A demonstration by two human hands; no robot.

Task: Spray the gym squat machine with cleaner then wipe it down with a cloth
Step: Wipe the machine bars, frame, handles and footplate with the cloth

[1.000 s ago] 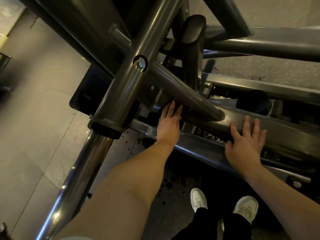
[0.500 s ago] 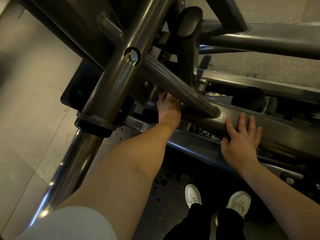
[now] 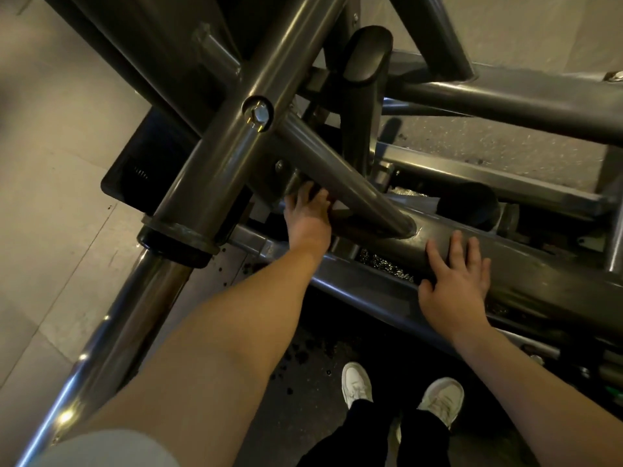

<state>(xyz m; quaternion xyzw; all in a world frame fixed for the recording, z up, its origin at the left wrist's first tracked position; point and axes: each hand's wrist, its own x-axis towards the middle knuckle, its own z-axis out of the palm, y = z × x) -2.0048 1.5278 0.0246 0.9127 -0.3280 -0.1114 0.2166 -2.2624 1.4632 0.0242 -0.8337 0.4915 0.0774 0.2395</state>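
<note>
The squat machine is a dark grey steel frame (image 3: 215, 156) of crossing tubes that fills the view. My left hand (image 3: 308, 217) reaches into the gap under a slanted tube (image 3: 340, 176), where the tube joins the low horizontal beam (image 3: 539, 264). Its fingertips are hidden in the shadow there, next to a small pale patch I cannot identify. My right hand (image 3: 455, 281) lies flat on the top of that beam with its fingers spread and straight. No spray bottle shows.
A chrome bar (image 3: 111, 332) runs down to the lower left beside my left forearm. A black padded post (image 3: 365, 62) stands behind the slanted tube. My white shoes (image 3: 357, 382) stand on dark speckled floor; pale tiles (image 3: 50, 214) lie left.
My left hand has pushed further forward and left, going under the slanted tube. My right hand has stayed flat on the beam.
</note>
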